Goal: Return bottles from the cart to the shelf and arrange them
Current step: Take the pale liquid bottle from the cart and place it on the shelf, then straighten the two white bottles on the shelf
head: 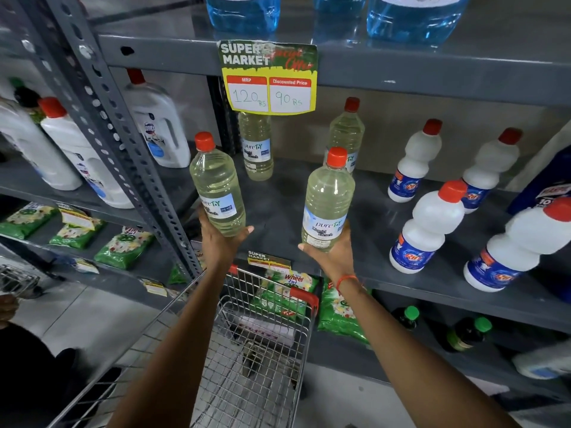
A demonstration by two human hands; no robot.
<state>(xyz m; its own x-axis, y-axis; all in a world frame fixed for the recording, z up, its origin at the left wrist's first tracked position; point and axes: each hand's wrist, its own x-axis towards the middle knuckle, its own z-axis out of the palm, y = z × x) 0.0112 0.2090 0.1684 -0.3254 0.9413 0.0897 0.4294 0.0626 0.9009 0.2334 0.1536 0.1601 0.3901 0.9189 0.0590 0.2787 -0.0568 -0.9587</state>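
1. the left hand (221, 239) has its grip wrapped under and around the base of a clear plastic bottle of pale yellow liquid with a red screw cap and a white and blue label (217, 188); the bottle stands almost upright, cap leaning a little to the left.
2. the right hand (332, 251) grips the base of a second clear bottle of the same pale yellow liquid, also red-capped (329, 205), its long axis near vertical with the cap tipped slightly right.
3. both bottles sit above their grips, at the front lip of the dark grey metal shelf (432, 267); whether their bases touch the board cannot be told.
4. beyond the grips, further back on the shelf, two matching pale yellow bottles already stand: one under the yellow price tag (256, 146), one behind the right-hand bottle (347, 131).
5. the relation that matters: bare shelf lies straight ahead of each grip, in front of those two standing bottles, so each hand is nearest its own slot and probably needs only a short push forward, bottle kept upright.
6. to the right of the right grip stand white opaque bottles with red caps and blue labels (428, 223), near enough to call for care.
7. below the forearms, the wire shopping cart with red trim (272, 341) looks almost emptied.
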